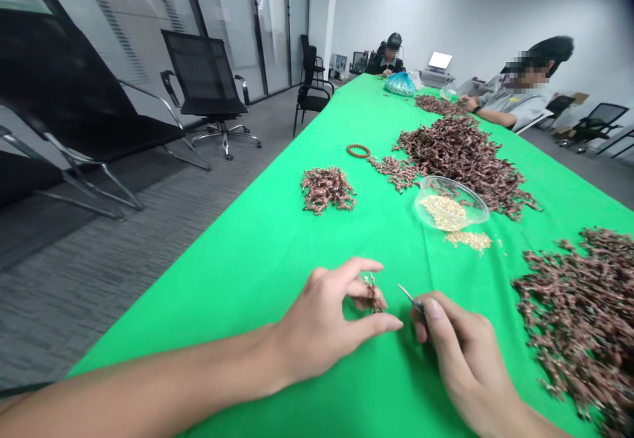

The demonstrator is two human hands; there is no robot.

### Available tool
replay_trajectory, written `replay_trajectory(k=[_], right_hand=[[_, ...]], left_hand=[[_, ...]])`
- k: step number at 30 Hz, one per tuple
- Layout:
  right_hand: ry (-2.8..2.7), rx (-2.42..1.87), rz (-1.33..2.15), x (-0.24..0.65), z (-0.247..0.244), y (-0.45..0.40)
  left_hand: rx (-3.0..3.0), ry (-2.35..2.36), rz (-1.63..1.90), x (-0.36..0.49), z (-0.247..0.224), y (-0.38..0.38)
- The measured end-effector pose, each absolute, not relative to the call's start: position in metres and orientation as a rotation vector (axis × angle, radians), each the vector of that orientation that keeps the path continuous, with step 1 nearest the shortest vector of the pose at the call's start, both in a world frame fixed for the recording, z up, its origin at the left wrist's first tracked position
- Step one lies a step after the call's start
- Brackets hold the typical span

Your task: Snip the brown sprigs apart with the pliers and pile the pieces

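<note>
My left hand [321,319] holds a small brown animal-shaped figurine [372,294] with thin branching tips, resting against its fingers. The thumb and index finger of that hand are spread apart around it. To the right, my right hand [460,345] is closed on a slim pointed metal tool [407,294], its tip directed at the figurine but apart from it. Most of the tool is hidden in the fingers, so its exact kind is unclear. Beyond my hands, a small pile of similar brown figurines [327,190] lies on the green cloth [238,279].
A clear plastic bowl [478,210] holds small golden pieces, with more golden pieces [470,241] spilled beside it. Large brown figurine heaps lie behind it [460,150] and at right [584,312]. A brown beaded bracelet [358,151] lies farther off. Two people sit along the table.
</note>
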State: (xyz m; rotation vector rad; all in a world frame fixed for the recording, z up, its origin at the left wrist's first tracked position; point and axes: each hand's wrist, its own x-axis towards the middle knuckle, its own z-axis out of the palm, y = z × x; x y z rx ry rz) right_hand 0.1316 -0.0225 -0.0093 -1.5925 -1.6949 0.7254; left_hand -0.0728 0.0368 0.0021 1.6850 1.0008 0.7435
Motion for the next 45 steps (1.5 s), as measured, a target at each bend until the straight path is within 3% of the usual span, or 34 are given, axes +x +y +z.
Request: replay_trajectory(k=[7,16,23,32,45], right_hand=[[-1.765,-1.541,0.741,0.135,-0.016,-0.021],[-1.779,-1.512,0.745,0.133,-0.015,-0.021],[-1.837,-1.503,0.677,0.131,-0.013,-0.022],[-1.890,-1.477,0.584,0.131,-0.009,-0.022],[-1.958,-1.402,0.508,0.131,-0.006,-0.023]], left_hand=[[1.816,1.010,0.810,-0.077,-0.001,0.047],[2.526,1.123,1.059,-0.101,-0.012,0.089],[2.706,1.337,1.153,-0.113,0.005,0.142],[2.757,1.548,1.179,-0.084,0.010,0.189],[2.646,1.498,1.200,-0.069,0.007,0.163]])
